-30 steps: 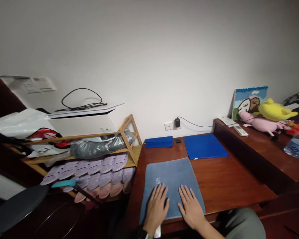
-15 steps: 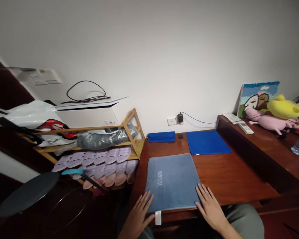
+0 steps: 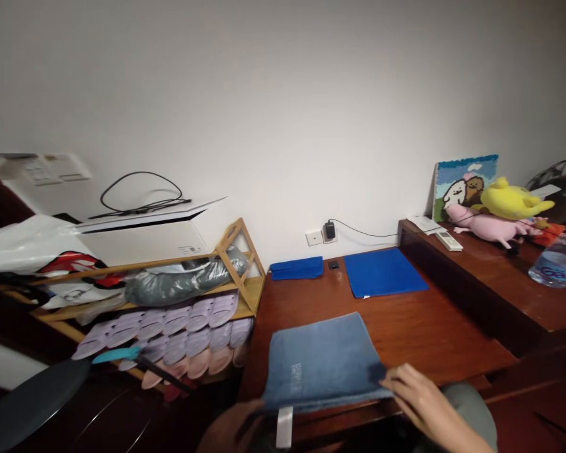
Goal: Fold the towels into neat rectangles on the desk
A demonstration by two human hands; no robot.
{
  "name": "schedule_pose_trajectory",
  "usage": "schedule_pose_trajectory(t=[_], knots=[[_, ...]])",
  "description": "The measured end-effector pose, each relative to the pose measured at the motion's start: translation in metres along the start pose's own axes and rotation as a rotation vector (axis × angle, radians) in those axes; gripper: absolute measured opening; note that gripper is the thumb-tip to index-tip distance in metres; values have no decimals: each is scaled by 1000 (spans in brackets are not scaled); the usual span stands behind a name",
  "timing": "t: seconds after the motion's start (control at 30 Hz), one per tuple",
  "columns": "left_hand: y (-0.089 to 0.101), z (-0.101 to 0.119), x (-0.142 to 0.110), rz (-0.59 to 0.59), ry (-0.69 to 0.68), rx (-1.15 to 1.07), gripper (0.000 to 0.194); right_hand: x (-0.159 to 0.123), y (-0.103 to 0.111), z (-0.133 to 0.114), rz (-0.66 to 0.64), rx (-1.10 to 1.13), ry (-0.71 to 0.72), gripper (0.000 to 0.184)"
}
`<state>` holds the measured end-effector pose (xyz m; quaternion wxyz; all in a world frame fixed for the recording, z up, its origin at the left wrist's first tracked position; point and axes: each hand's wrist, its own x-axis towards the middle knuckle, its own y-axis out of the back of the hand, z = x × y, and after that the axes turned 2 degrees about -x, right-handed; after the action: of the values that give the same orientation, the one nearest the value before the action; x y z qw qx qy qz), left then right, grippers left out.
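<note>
A grey-blue towel (image 3: 321, 362) lies folded flat on the near part of a dark red wooden desk (image 3: 424, 333), its white tag (image 3: 283, 428) hanging over the front edge. My right hand (image 3: 417, 396) has its fingers curled on the towel's near right corner. At the near left corner sits my left hand (image 3: 229, 428), low in view and smeared by motion, so its fingers do not show clearly. The towel's near edge looks slightly raised.
A folded blue cloth (image 3: 296, 268) and a flat blue cloth (image 3: 382, 272) lie at the desk's back. A raised shelf on the right holds plush toys (image 3: 509, 201), a remote (image 3: 448, 240) and a water bottle (image 3: 556, 259). A wooden rack (image 3: 245, 251) with slippers (image 3: 188, 321) stands left, and a dark stool (image 3: 28, 402) beside it.
My hands slid off the top of the towel to its near corners. The right hand's fingers have now curled onto the right corner, and the near edge has lifted a little.
</note>
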<state>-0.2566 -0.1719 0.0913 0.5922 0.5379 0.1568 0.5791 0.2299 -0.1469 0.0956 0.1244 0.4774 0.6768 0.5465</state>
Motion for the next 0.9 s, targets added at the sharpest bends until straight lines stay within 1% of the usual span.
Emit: schedule_pose_trajectory(t=[0.07,0.1,0.13,0.17,0.23,0.27,0.33,0.43,0.5,0.57,0.67,0.73,0.8,0.87,0.9], knots=[[32,19,36,40,87,-66,34,15,35,1,53,51,-35,39],[47,27,56,38,109,-93,37,23,52,2,82,86,-45,40],[62,35,76,29,119,-115,37,31,69,4,117,119,-58,40],[76,42,96,-6,141,-134,35,39,86,6,158,149,-69,40],[99,55,130,-36,137,-155,33,51,117,8,236,195,-93,41],[109,61,143,-40,127,-163,33,55,132,9,266,207,-100,42],[123,73,161,-38,96,-183,35,57,157,10,300,207,-105,43],[134,90,173,-80,63,-220,36,47,183,11,344,196,-125,43],[133,99,176,-138,36,-246,36,36,192,12,388,226,-160,39],[126,104,181,-223,12,-279,34,25,194,16,412,273,-224,37],[100,105,202,-356,-5,-341,34,21,192,29,357,345,-345,42],[76,102,228,-405,-18,-381,33,32,191,48,308,380,-389,46],[50,97,266,-404,-38,-406,33,54,192,79,297,375,-389,48],[26,95,312,-359,-61,-419,34,87,197,117,329,337,-373,45],[16,95,336,-312,-77,-422,35,106,201,137,363,311,-366,43]])
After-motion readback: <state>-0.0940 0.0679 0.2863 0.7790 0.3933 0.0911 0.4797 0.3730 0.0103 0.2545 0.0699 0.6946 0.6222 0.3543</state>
